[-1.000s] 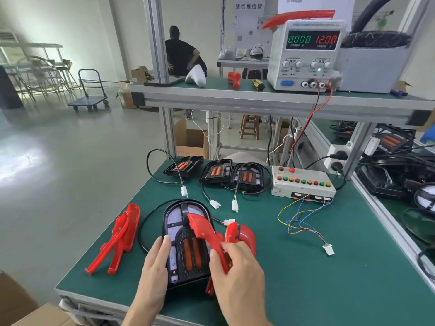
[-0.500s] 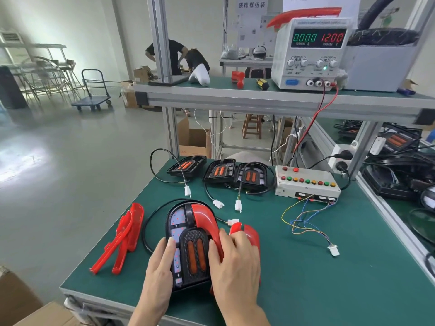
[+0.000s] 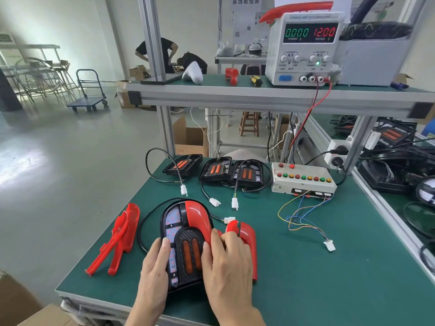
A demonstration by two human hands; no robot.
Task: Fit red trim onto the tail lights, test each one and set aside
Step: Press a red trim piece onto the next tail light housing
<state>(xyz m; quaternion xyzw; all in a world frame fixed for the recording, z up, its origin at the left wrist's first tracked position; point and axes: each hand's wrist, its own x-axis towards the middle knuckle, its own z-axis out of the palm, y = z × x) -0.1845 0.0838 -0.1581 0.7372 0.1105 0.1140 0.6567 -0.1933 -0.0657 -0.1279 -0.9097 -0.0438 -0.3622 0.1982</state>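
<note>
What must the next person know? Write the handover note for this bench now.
Left hand: flat fingers steady the tail light on its left edge.
Right hand: fingers press the red trim onto the light's right side.
Done: right trim laid in place; whether it is fully snapped in cannot be told.
Left: fit the left side from the spare trims, plug its connector into the test box, test, set aside. Three lights at the back wait, untrimmed. More right trims lie under the right hand. Supply reads 12.00 volts.
</note>
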